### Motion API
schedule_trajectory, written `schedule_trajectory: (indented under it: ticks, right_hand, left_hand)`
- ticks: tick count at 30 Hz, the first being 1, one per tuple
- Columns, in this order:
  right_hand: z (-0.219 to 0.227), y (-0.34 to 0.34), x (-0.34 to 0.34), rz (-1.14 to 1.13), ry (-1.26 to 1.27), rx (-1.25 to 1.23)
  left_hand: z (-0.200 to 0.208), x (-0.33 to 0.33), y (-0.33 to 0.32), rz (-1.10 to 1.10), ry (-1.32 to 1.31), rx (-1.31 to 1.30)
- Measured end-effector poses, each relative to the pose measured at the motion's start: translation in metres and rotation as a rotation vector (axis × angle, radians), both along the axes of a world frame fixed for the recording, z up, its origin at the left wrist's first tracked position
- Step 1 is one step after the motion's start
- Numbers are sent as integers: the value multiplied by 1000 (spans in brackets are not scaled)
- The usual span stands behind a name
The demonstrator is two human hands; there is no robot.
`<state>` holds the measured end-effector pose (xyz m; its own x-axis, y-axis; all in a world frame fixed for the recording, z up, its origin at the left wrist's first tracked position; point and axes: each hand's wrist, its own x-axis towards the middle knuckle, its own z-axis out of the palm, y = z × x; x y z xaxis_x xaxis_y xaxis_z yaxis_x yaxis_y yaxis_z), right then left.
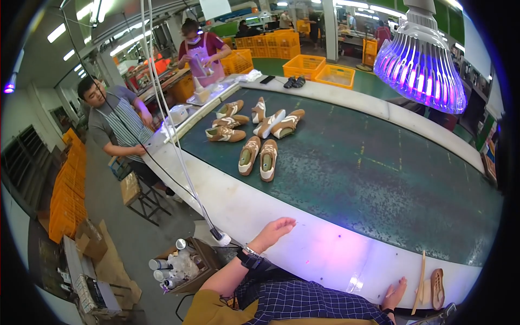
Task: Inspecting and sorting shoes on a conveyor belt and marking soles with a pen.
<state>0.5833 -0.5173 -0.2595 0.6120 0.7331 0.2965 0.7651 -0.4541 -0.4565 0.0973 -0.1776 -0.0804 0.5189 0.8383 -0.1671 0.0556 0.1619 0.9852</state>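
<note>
Fingers stretched and nothing held, my left hand [273, 233] is over the white table edge [325, 238], near the green belt. My right hand [395, 295] rests at the front of the same edge with its fingers apart, also bare. Beside it lie a thin wooden stick [420, 281] and a brown shoe-shaped piece [437, 288], too small to tell exactly. Farther off, on the dark green belt [346, 179], stands a pair of tan and white shoes [268, 160]. Several more tan shoes [225, 134] cluster behind that pair, some turned on their sides.
A lamp [420, 70] glowing violet hangs at the upper right. Cords [173, 130] drop to the table's left edge. An open box of cans [181, 265] stands below my left arm. Two people work at the far left, near a stool [132, 189]. Orange crates [306, 66] stand behind.
</note>
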Motion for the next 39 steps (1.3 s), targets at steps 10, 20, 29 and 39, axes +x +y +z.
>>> schedule_trajectory:
  ticks: [10,20,29,39]
  right_hand:
    - [19,3,-11,-31,-7,-11]
    - [22,-1,-5,-29,-75,-8]
    - [26,7,-2,-1,-48,-20]
    - [14,5,4,-13,77,10]
  left_hand:
    - [227,31,-69,-401,-1034,633]
    - [256,80,-131,-570,-1575,860]
    - [265,79,-125,-778,-1732,578]
    - [265,34,-152,-1001,-2492,-1061]
